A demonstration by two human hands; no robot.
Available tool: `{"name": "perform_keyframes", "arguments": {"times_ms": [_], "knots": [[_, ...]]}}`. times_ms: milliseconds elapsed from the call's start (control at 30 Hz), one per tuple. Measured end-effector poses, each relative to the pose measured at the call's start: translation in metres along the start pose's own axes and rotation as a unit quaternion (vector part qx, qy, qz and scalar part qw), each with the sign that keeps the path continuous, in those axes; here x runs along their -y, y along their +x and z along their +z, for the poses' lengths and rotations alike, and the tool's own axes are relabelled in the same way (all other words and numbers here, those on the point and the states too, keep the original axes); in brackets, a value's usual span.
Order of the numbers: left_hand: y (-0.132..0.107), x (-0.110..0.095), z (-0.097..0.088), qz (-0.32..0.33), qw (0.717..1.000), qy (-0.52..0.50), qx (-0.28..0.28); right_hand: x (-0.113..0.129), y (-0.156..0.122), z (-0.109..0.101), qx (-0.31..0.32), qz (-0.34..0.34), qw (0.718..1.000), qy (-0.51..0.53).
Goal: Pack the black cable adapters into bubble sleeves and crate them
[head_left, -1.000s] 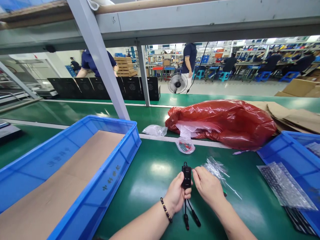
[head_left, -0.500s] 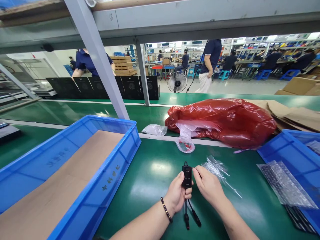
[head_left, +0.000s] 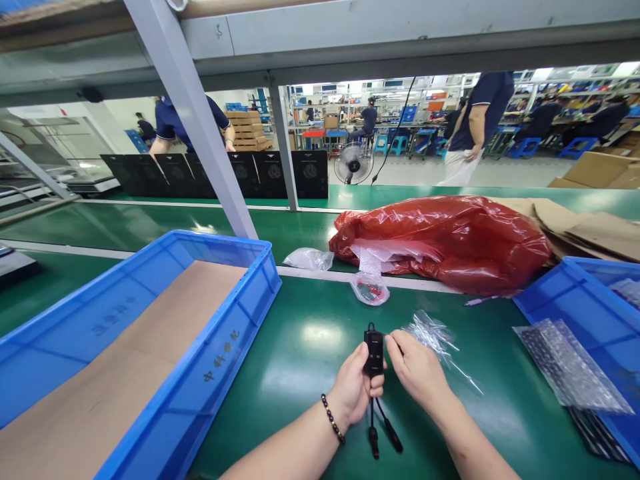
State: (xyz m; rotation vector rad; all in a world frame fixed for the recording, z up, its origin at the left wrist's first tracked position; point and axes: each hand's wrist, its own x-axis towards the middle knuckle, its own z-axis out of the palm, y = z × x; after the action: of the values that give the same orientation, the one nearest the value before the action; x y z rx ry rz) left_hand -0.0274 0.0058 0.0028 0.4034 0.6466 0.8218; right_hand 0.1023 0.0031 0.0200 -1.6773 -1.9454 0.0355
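My left hand, with a beaded bracelet at the wrist, is closed around a small black box with cables. The box is held upright, its labelled face towards me. A cable loop sticks out of its top, and two cable ends with plug connectors dangle below. Beside the box's upper right edge, my right hand is closed in a pinch. Whatever lies between those fingertips is too small to make out. Thin clear plastic pieces lie just beyond the right hand.
A blue crate lined with cardboard stands left; another blue crate with bubble-wrap bags is at right. Behind lie a red plastic bag and a clear bag. A slanted metal post rises at left. Co-workers are beyond.
My hands and the black box look unchanged. In the background a person has walked to the right, and the black panels across the line have shifted slightly right.
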Motion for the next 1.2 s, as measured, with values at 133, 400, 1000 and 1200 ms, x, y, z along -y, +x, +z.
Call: {"name": "perform_keyframes", "arguments": {"times_ms": [133,400,1000,1200], "knots": [[0.0,0.001,-0.001,-0.002,1.0,-0.003,0.003,-0.002,0.002,0.001,0.028,0.019,0.999,0.019],[0.001,0.001,-0.003,-0.012,1.0,-0.007,-0.001,0.0,0.003,-0.019,0.132,0.025,0.981,0.137],[-0.002,-0.004,0.002,0.002,0.998,0.058,-0.021,-0.091,0.075,-0.039,0.055,0.139,0.951,-0.269],[0.001,-0.006,0.0,-0.008,0.999,0.041,-0.004,-0.116,0.156,-0.021,-0.015,0.118,0.954,-0.274]]}}
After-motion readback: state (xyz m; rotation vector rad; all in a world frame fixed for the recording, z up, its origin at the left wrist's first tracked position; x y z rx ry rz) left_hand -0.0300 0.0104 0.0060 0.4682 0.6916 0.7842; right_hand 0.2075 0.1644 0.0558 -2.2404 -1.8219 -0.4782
